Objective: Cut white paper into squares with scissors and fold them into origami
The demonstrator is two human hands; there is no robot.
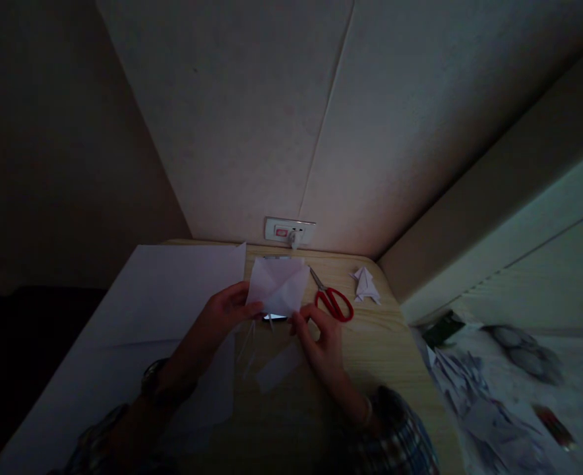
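Note:
A small white sheet of paper (278,287) with crease lines is held up above the table between both hands. My left hand (229,307) pinches its lower left edge, thumb in front. At the lower right corner, my right hand (321,336) grips the paper between thumb and fingers. Beneath the sheet lies a phone (276,318), mostly covered, with a lit part of its screen showing. Scissors with red handles (332,300) rest to the right of the paper. Farther right sits a folded white paper figure (365,285).
Large white sheets (183,284) cover the left of the wooden table (385,343). A paper strip (279,369) and thin scraps lie near the hands. A wall socket (290,231) with a plug is behind. Crumpled papers (489,422) lie lower right, beside the table.

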